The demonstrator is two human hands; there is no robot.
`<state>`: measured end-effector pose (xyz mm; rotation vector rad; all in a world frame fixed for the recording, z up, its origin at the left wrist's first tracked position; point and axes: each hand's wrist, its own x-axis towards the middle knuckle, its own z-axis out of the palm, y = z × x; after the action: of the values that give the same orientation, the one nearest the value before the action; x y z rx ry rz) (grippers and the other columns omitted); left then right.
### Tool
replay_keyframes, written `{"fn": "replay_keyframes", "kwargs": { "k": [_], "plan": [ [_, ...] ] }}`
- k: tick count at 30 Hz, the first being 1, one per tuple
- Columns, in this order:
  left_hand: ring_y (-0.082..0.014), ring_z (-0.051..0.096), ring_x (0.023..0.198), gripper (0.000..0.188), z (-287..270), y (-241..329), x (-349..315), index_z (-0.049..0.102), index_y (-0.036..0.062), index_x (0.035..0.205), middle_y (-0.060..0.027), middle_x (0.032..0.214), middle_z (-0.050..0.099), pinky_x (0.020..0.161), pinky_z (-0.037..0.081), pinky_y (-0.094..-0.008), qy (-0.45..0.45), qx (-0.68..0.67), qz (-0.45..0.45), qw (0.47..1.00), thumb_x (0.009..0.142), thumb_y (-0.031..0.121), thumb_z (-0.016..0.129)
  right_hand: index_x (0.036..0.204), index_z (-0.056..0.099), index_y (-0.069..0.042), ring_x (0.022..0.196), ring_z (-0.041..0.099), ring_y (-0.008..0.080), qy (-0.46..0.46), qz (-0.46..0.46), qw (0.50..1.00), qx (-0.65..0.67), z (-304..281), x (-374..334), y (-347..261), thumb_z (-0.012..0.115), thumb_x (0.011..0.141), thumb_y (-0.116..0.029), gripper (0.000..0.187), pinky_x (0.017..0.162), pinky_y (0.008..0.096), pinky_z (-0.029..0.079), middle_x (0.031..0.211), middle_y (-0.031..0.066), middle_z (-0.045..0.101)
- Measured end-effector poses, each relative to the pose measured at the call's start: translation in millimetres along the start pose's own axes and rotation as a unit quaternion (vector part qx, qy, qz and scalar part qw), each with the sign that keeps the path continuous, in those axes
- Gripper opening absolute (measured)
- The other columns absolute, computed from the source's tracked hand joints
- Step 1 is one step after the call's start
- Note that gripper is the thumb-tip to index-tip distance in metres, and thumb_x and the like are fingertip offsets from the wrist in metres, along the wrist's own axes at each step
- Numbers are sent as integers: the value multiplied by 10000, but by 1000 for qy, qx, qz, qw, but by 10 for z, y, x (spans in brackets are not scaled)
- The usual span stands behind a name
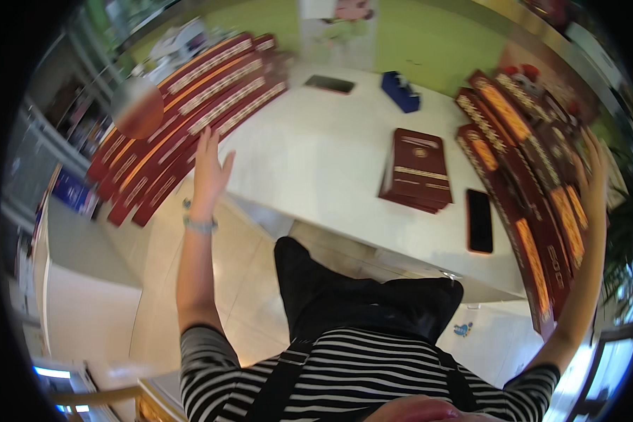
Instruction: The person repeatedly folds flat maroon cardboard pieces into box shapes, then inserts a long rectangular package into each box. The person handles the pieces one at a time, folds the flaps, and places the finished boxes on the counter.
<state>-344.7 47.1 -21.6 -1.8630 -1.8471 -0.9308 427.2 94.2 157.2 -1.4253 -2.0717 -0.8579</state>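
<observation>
Long dark red boxes with gold and orange bands (211, 88) are piled at the left end of the white table, some jutting past its edge. My left hand (211, 169) is open at their near side, its fingers stretched and thumb apart; whether it touches them I cannot tell. A second pile of similar boxes (520, 169) leans along the right end. Against its outer side is my right hand (592, 167), fingers apart and a little blurred, with nothing seen in its grasp. Between the piles lies a stack of dark red booklets (418, 165).
A black phone (479, 221) lies right of the booklets. At the back of the white table (316, 151) are a dark flat device (330, 84) and a small blue holder (401, 91). A green wall (443, 49) stands behind; a leafy plant (622, 246) is at far right.
</observation>
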Motion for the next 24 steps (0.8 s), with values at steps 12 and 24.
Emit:
{"fn": "replay_keyframes", "kwargs": {
  "k": [12, 24],
  "plan": [
    [-377, 305, 1480, 751, -161, -1319, 1169, 394, 100, 1537, -172, 1610, 333, 1200, 239, -564, 92, 314, -25, 945, 911, 372, 707, 1369, 591, -35, 1402, 449, 357, -166, 30, 972, 163, -514, -712, -1930, 717, 848, -68, 537, 1184, 464, 322, 1451, 161, 536],
    [-382, 348, 1468, 716, 691, 1942, -95, 426, 48, 1504, -202, 1608, 329, 1206, 298, -470, -181, -281, 210, 919, 888, 220, 748, 1409, 538, -25, 1346, 511, 348, -269, -57, 926, 258, 1549, -725, -2730, 580, 998, -211, 453, 1128, 428, 416, 1434, 189, 559]
  ]
}}
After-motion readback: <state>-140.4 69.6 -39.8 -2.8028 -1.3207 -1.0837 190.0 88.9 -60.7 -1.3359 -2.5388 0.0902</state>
